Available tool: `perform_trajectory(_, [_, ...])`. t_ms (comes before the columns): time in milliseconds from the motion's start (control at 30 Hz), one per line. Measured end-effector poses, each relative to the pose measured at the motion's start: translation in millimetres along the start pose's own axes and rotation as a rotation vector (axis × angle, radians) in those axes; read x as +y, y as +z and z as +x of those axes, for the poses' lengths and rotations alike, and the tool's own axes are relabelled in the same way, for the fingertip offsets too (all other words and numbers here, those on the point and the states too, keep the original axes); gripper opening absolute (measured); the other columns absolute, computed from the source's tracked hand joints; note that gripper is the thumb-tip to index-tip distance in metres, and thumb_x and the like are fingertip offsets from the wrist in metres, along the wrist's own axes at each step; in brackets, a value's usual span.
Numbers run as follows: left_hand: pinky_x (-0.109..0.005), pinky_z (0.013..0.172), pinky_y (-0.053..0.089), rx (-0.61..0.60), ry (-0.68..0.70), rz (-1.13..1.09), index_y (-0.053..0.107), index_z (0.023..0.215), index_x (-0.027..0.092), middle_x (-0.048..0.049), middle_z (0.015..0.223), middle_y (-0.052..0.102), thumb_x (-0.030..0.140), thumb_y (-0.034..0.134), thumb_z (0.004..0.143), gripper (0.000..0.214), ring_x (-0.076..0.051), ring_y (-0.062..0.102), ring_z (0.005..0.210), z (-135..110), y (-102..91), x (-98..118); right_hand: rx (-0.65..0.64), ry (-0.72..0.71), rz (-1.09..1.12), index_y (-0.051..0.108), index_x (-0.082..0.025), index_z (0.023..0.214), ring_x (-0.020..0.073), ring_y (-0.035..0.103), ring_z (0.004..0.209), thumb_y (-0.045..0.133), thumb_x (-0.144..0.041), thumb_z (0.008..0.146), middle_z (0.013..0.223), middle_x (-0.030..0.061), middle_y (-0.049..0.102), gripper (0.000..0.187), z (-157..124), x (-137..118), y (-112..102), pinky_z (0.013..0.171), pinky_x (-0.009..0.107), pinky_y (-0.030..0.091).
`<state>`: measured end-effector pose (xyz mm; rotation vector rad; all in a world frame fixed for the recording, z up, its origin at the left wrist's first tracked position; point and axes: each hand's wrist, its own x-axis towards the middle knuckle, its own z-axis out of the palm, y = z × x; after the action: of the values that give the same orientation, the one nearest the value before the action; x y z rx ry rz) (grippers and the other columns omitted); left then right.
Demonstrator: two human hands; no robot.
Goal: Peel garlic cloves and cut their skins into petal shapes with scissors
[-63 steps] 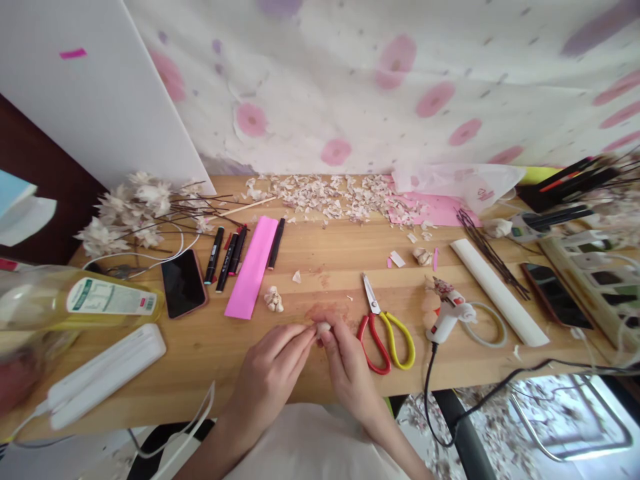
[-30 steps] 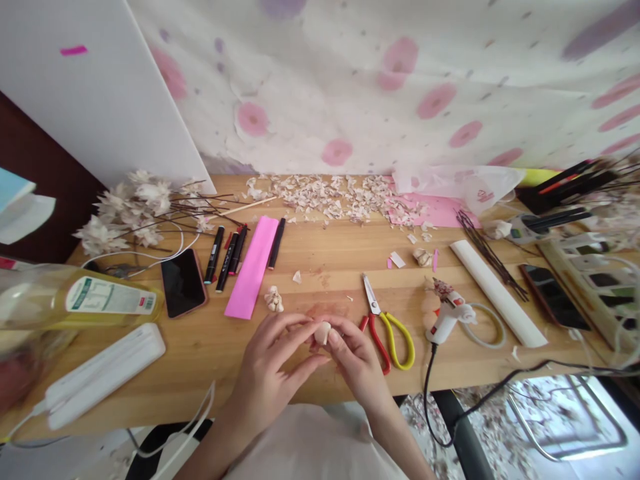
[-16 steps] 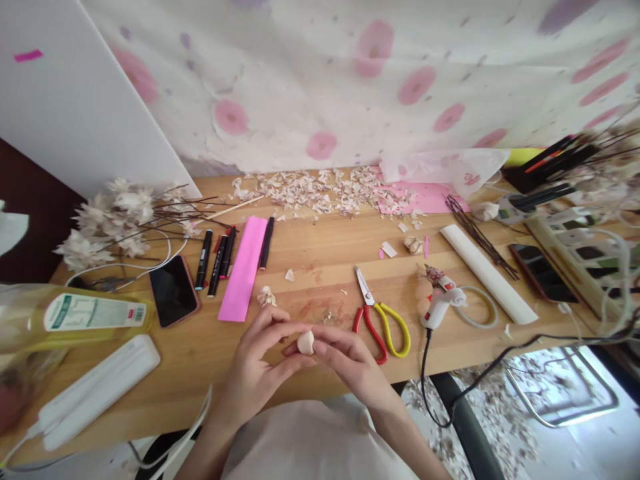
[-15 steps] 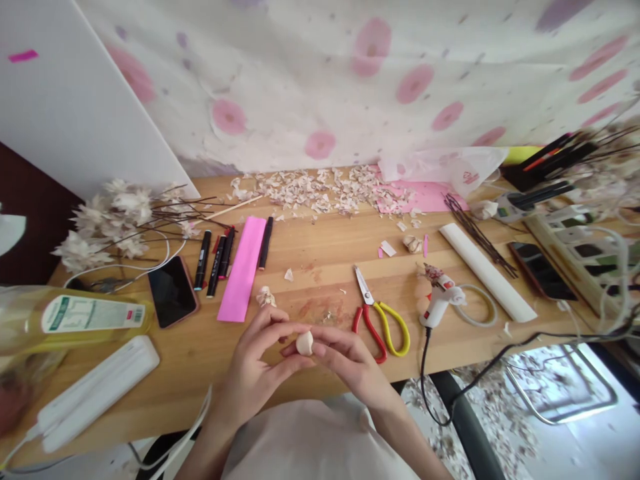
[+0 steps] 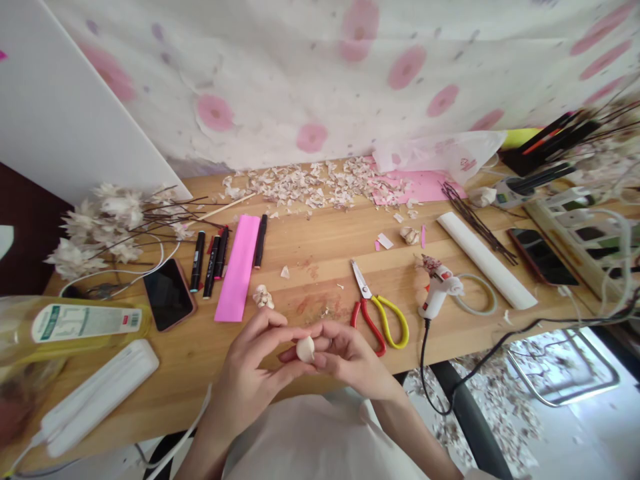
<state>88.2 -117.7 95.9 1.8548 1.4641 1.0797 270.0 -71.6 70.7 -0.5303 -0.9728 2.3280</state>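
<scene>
Between both hands, just over the table's front edge, is a small cream-white rounded piece that looks like a shell. My left hand is closed, with its thumb and fingertips meeting at the piece's left side. From the right, my right hand pinches the same piece with thumb and fingers. Ahead of my left hand lies a small clustered shell-like bud. Scissors with one red and one yellow handle rest just beyond my right hand. A white glue gun sits farther right.
Shell-like scraps are heaped along the back. To the left are a pink strip, several markers, a phone, a bottle and pale flowers. A white roll and dark twigs lie right.
The camera view has shifted slightly. The piece stays between both hands and appears turned a little, with small finger movements around it.
</scene>
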Motion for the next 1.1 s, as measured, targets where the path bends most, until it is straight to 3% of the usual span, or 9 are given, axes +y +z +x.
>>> perform_trajectory(167, [-0.023,0.071,0.052,-0.045,0.022,0.016,0.067,0.107,0.026,0.0002,0.089,0.055,0.027,0.072,0.087,0.020,-0.014,0.060,0.080,1.8,-0.2,7.9,-0.017,0.020,0.011,0.063,-0.018,0.098,0.0142,0.072,0.075,0.079,-0.037,0.081,0.082,0.0038,0.078,0.030,0.1,5.8,-8.4,0.072,0.024,0.052])
perform_trajectory(300, [-0.022,0.071,0.052,-0.082,0.004,-0.013,0.068,0.105,0.026,0.0008,0.089,0.055,0.032,0.073,0.086,0.021,-0.013,0.061,0.079,1.9,1.7,10.9,0.045,0.095,0.006,0.064,-0.016,0.089,0.0084,0.061,0.055,0.085,-0.041,0.070,0.070,-0.0014,0.073,0.037,-0.9,10.9,-14.7,0.054,0.018,0.040])
perform_trajectory(533, [-0.021,0.073,0.051,-0.098,-0.049,-0.061,0.068,0.102,0.027,0.0015,0.088,0.055,0.035,0.073,0.085,0.020,-0.013,0.059,0.080,1.3,3.1,12.8,0.042,0.113,0.038,0.060,-0.017,0.083,0.0040,0.047,0.045,0.083,-0.032,0.070,0.062,-0.0055,0.068,0.030,-1.1,8.7,-12.4,0.045,0.016,0.031])
perform_trajectory(700, [-0.024,0.072,0.053,-0.108,-0.089,-0.084,0.070,0.103,0.028,0.0003,0.089,0.056,0.031,0.075,0.084,0.020,-0.015,0.061,0.080,-0.3,2.2,13.6,0.058,0.125,-0.001,0.059,-0.018,0.080,0.0035,0.041,0.042,0.084,-0.038,0.068,0.058,-0.0071,0.065,0.035,0.3,10.0,-13.5,0.043,0.016,0.026])
perform_trajectory(833, [-0.023,0.074,0.054,-0.138,-0.068,-0.090,0.070,0.109,0.031,0.0008,0.092,0.055,0.018,0.074,0.084,0.028,-0.014,0.062,0.082,-2.2,1.7,12.2,0.064,0.106,-0.003,0.058,-0.018,0.081,0.0057,0.052,0.046,0.084,-0.042,0.069,0.060,-0.0053,0.068,0.038,1.0,12.2,-15.6,0.046,0.016,0.032])
perform_trajectory(967, [-0.021,0.074,0.054,-0.160,-0.038,-0.110,0.066,0.118,0.034,0.0012,0.093,0.053,0.012,0.068,0.087,0.038,-0.013,0.061,0.083,-1.9,1.4,10.3,0.008,0.048,0.058,0.055,-0.020,0.089,0.0137,0.071,0.066,0.083,-0.038,0.076,0.073,0.0011,0.076,0.036,1.0,9.0,-13.4,0.064,0.022,0.051])
perform_trajectory(1100, [-0.021,0.077,0.052,-0.157,-0.046,-0.108,0.065,0.114,0.032,0.0007,0.094,0.054,0.014,0.067,0.089,0.031,-0.013,0.060,0.087,-0.4,1.2,10.1,-0.052,-0.032,0.076,0.057,-0.020,0.095,0.0164,0.076,0.082,0.078,-0.031,0.083,0.083,0.0052,0.079,0.027,1.1,5.2,-11.1,0.076,0.027,0.056])
